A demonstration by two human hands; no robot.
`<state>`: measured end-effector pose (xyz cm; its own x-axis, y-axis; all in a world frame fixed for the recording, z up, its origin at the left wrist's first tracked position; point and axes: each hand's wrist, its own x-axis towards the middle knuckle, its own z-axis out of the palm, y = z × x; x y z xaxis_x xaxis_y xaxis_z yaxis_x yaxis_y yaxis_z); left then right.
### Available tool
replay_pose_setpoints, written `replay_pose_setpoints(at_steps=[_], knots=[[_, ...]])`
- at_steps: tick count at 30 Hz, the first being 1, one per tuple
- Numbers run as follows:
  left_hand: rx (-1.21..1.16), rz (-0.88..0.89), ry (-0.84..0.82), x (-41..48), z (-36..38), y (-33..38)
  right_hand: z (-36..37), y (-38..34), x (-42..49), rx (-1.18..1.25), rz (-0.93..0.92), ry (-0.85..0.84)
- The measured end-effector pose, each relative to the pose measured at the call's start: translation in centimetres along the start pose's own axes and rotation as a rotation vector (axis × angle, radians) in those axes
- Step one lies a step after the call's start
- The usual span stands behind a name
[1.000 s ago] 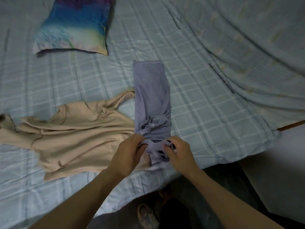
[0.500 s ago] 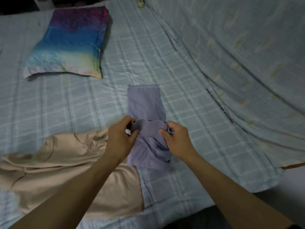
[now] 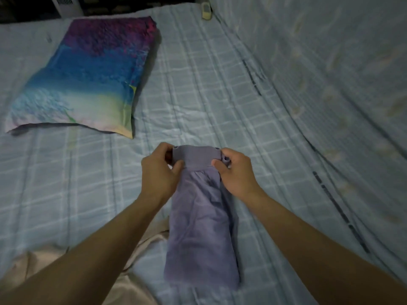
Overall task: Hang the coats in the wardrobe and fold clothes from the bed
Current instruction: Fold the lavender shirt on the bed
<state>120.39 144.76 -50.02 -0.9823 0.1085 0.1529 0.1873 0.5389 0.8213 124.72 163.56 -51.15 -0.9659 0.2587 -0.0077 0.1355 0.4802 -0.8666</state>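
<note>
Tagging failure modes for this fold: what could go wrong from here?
1. Left hand and right hand pinch only the purple garment by its far band; the loose layers beneath may slip apart and skew the fold.
2. The beige garment lies beside its near left edge and could get dragged along.

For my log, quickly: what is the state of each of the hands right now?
Left hand: closed, pinching the left corner of the purple garment at its far edge.
Right hand: closed, pinching the right corner of that edge.
</note>
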Motion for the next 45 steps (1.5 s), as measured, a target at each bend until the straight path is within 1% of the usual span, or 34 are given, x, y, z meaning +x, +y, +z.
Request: replay_pose_setpoints(at_steps=[3,4,5,6,7,9,11,12,14,15,18,22,24,26,28,30,32,34,36,37,39,42,45], knots=[[-0.034,-0.152,0.011,2.6,2.9,-2.8,1.7,2.2,3.0,-0.103,0.008,0.125],[-0.015,-0.214,-0.019,2.6,3.9,-3.8,2.2,3.0,3.4,-0.156,0.022,0.165],[0.031,-0.238,-0.063,2.3,4.8,-5.0,2.8,3.7,3.4,-0.187,0.004,0.19],[0.092,-0.2,-0.117,1.5,5.4,-6.1,3.3,4.3,2.9,-0.224,-0.054,0.198],[0.157,-0.102,-0.187,0.2,5.9,-6.9,3.9,5.1,2.0,-0.277,-0.146,0.171],[0.324,0.137,-0.356,-2.8,6.3,-8.3,5.7,6.8,-0.8,-0.46,-0.285,0.037],[0.557,0.296,-0.497,-5.4,6.5,-9.7,7.5,8.7,-3.7,-0.649,-0.276,-0.16],[0.66,0.338,-0.538,-6.4,6.5,-10.3,8.1,9.8,-4.7,-0.725,-0.242,-0.241],[0.803,0.362,-0.563,-7.7,6.8,-11.9,9.1,12.3,-5.6,-0.805,-0.193,-0.326],[0.832,0.35,-0.567,-8.0,7.0,-12.5,9.5,13.3,-5.7,-0.818,-0.194,-0.332],[0.876,0.358,-0.563,-8.6,7.9,-14.0,10.3,15.1,-5.4,-0.85,-0.216,-0.282],[0.933,0.315,-0.629,-8.5,7.3,-13.1,10.0,14.6,-5.3,-0.843,-0.226,-0.303],[0.899,0.303,-0.639,-8.8,6.4,-12.0,9.0,13.5,-5.7,-0.847,-0.206,-0.308],[0.763,0.366,-0.619,-10.0,4.7,-10.3,7.9,12.3,-7.2,-0.812,-0.218,-0.284],[0.597,0.48,-0.577,-12.1,2.8,-9.6,6.8,11.4,-9.9,-0.655,-0.293,-0.219],[0.522,0.52,-0.619,-14.4,1.1,-10.1,5.9,11.5,-13.2,-0.494,-0.399,-0.15],[0.558,0.542,-0.696,-16.4,0.0,-10.9,5.3,12.2,-16.5,-0.464,-0.448,-0.19],[0.666,0.566,-0.752,-17.8,0.1,-11.6,5.0,13.1,-19.0,-0.54,-0.422,-0.293],[0.705,0.573,-0.731,-18.2,0.7,-12.0,5.0,13.8,-20.3,-0.622,-0.378,-0.37],[0.682,0.575,-0.703,-18.1,1.0,-12.2,5.1,13.9,-20.5,-0.628,-0.366,-0.367],[0.626,0.559,-0.677,-17.9,1.3,-12.0,5.5,13.7,-20.6,-0.608,-0.362,-0.283],[0.569,0.603,-0.62,-17.8,1.1,-11.2,6.2,12.6,-20.6,-0.606,-0.358,-0.143],[0.465,0.573,-0.546,-18.0,0.3,-10.4,6.1,11.5,-20.8,-0.569,-0.369,-0.059]])
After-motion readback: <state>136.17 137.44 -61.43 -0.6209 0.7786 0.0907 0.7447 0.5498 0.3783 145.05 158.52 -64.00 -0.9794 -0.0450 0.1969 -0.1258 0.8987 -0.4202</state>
